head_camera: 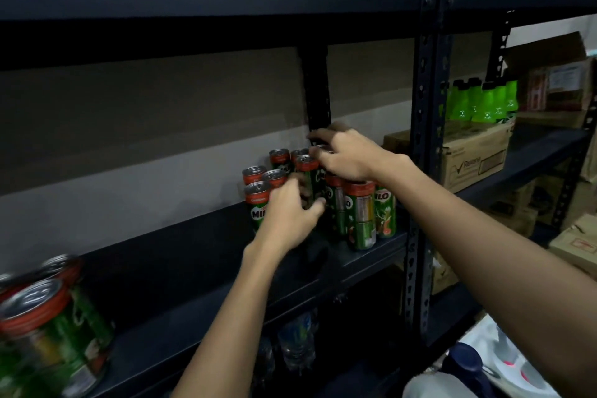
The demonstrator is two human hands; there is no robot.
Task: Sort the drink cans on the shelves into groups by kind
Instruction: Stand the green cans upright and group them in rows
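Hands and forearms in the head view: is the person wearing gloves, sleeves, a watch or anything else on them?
Nothing worn shows. The left hand and right hand are bare: no gloves, and no rings that the blurred frame lets me make out. Both forearms are bare to the frame edge, with no sleeves, watch or wristband in view.

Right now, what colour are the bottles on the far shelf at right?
Bright green bottles, with dark caps, seen in the head view.
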